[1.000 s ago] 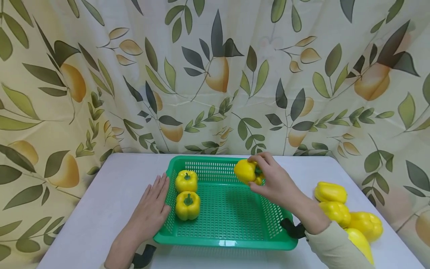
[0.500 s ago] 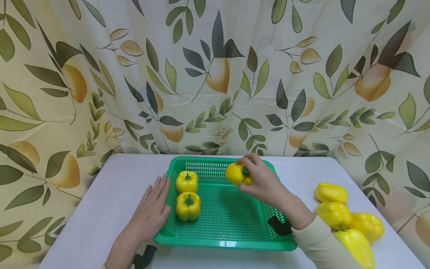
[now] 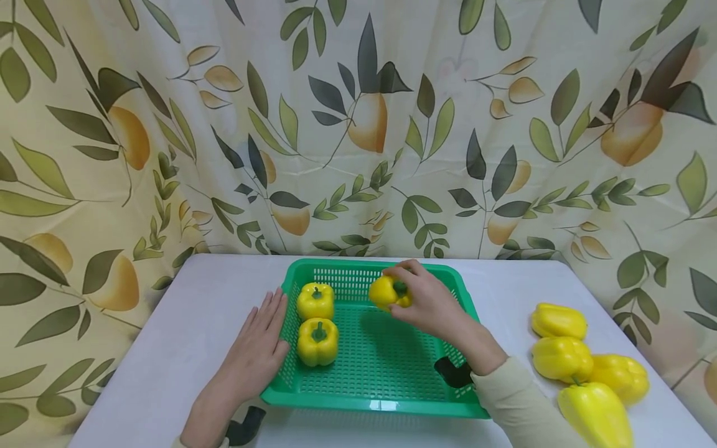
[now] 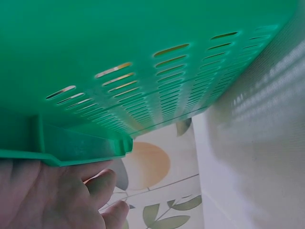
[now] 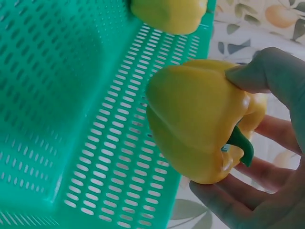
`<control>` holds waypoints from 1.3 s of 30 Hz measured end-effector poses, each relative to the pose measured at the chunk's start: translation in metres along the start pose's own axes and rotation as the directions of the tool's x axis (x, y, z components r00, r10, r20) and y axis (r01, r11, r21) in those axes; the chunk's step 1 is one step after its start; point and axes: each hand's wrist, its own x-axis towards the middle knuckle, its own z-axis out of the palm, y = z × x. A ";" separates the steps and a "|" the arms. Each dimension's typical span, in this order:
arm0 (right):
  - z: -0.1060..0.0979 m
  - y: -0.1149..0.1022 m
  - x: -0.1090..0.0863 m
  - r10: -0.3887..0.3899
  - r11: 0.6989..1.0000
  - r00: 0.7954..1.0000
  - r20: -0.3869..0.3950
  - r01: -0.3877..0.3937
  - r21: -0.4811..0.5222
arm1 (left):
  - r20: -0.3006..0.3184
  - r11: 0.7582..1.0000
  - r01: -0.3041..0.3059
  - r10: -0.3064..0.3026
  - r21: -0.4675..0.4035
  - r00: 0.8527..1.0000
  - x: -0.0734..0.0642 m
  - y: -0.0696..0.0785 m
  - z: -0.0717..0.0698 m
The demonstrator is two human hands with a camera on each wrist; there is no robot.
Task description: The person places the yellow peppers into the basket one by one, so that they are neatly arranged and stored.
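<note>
My right hand (image 3: 428,298) grips a yellow bell pepper (image 3: 386,292) above the far part of a green plastic basket (image 3: 375,404). In the right wrist view the pepper (image 5: 198,121) lies tilted between thumb and fingers, its green stem toward the palm. My left hand (image 3: 254,348) rests with straight fingers along the basket's left rim. From the left wrist view, those fingers (image 4: 102,188) sit just under the rim (image 4: 90,160). Inside the basket, two yellow bell peppers, one farther (image 3: 315,301) and one nearer (image 3: 317,342), stand upright along the left wall, stems up.
Several more yellow bell peppers (image 3: 562,359) lie grouped on the white table (image 3: 506,280) to the right of the basket. A curtain (image 3: 358,186) printed with leaves and fruit hangs behind the table. Black straps (image 3: 452,373) are on the wrists.
My right hand has carried the yellow bell pepper leftward over the basket, and slightly lower. The left hand has stayed at the basket's left rim.
</note>
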 end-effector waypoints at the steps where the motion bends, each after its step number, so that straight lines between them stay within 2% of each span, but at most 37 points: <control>1: 0.001 0.001 0.000 0.012 1.000 1.000 0.005 -0.012 0.002 | -0.001 1.000 -0.002 0.002 0.001 1.000 0.000 0.000 0.000; 5: 0.004 0.005 0.001 0.060 0.998 0.998 0.027 -0.060 0.015 | -0.002 1.000 -0.005 0.006 0.003 1.000 0.001 0.002 0.002; 12: 0.007 0.008 0.002 0.092 0.995 0.994 0.065 -0.094 0.031 | 0.000 1.000 -0.007 0.007 0.002 1.000 0.001 0.004 0.002; 20: 0.015 0.004 0.008 0.082 0.996 0.989 0.123 -0.084 0.011 | 0.014 1.000 -0.006 0.006 0.004 1.000 0.000 0.005 0.000; 29: 0.026 -0.004 0.018 0.047 0.999 0.989 0.141 -0.048 0.002 | 0.014 1.000 -0.008 0.008 0.009 1.000 0.001 0.003 -0.002; 39: 0.035 -0.012 0.024 0.076 0.996 0.980 0.182 -0.083 0.029 | 0.017 1.000 -0.009 0.009 0.002 1.000 0.000 0.003 -0.003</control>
